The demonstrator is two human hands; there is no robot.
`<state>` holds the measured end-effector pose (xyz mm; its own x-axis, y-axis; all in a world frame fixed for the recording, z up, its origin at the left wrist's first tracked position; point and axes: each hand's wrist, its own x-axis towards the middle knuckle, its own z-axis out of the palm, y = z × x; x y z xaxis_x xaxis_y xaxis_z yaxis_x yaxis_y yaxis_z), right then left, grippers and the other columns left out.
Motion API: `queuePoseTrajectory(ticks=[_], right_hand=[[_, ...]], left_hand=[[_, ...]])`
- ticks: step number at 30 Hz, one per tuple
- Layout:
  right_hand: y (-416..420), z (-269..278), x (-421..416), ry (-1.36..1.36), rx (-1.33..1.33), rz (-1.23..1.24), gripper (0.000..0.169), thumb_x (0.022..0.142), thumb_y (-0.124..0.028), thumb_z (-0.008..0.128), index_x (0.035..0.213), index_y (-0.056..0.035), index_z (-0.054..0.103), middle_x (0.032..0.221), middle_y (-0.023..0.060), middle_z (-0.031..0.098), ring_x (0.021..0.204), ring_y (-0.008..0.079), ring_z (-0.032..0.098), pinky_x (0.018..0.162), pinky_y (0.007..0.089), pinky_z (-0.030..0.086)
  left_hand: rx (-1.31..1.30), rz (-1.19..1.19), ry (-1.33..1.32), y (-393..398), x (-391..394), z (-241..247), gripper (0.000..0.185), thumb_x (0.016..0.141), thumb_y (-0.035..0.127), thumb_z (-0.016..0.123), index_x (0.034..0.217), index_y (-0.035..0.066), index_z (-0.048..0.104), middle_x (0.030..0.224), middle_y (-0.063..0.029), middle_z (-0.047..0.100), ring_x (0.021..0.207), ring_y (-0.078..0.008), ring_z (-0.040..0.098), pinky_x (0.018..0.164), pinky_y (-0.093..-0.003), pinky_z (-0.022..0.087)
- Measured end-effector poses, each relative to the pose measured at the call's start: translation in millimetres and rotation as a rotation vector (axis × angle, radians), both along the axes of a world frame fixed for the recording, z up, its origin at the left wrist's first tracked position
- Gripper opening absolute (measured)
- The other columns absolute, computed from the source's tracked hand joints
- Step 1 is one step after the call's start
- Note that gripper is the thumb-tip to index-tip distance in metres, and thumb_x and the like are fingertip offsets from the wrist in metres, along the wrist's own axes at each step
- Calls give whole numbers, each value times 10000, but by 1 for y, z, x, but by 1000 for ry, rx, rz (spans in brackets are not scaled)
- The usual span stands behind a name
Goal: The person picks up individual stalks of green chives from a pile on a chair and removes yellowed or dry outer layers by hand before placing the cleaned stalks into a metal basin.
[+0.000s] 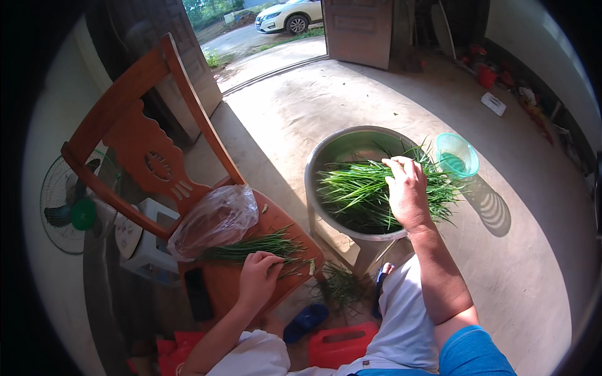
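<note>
Long thin green stalks that look like chives [357, 183] heap up in a wide metal basin [314, 160], many hanging over its right rim. My right hand [408, 192] rests on top of this heap, thumb and fingers apart. On the seat of a reddish-brown wooden chair [225, 286] lies a smaller bunch of the same stalks [254, 246]. My left hand [261, 277] is at the near right end of that bunch, thumb and fingertips pinching a few stalks; the fingers partly hide them. A clear plastic bag [216, 221] lies behind the bunch, against the chair back.
A dark phone [198, 293] lies on the seat's near left edge. The basin stands on a stool [362, 258], with loose stalks [345, 282] on the floor below. A green plastic basket [456, 155] is beyond it. A red plastic container [343, 345] and a fan [82, 214] stand nearby.
</note>
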<state>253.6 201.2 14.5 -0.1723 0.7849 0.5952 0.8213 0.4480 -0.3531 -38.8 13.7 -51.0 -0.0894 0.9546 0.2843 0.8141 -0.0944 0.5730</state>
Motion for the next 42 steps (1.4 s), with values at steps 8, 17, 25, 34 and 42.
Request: queuePoseTrajectory(ticks=[8,17,25,34,42], right_hand=[[-47,-11,-47,205,-204,607,233,816,-25,615,1047,-35,640,1116,135,573,1095,316,527,963,398,433],[-68,-28,-68,218,-259,883,152,795,-25,631,944,-9,654,983,120,617,960,324,578,860,393,480],[-76,-12,-73,762,-1096,976,252,935,-203,627,1073,6,657,1003,68,665,909,135,620,805,278,491],[-71,-12,-67,749,-1289,1148,282,936,-244,638,1068,4,636,923,7,660,844,59,592,743,233,490],[-66,-18,-67,1024,-1478,1009,192,979,-205,527,997,-26,594,912,38,629,832,117,614,737,262,506]], left_hand=[[19,-45,380,11,7,-17,159,694,68,697,833,74,620,919,-60,585,926,-271,550,800,-375,484],[132,-20,390,15,7,1,138,779,20,632,895,54,564,869,-103,602,873,-322,574,781,-375,482],[-241,-22,-647,6,36,90,102,960,82,558,1007,4,512,912,-64,621,821,-121,627,700,-259,510],[-347,-66,-1153,-12,58,97,135,955,114,595,1051,34,544,940,-16,624,843,-53,602,710,-195,494],[-446,-80,-1259,-16,47,77,116,947,128,610,1035,65,569,912,11,628,814,-49,593,719,-179,471]])
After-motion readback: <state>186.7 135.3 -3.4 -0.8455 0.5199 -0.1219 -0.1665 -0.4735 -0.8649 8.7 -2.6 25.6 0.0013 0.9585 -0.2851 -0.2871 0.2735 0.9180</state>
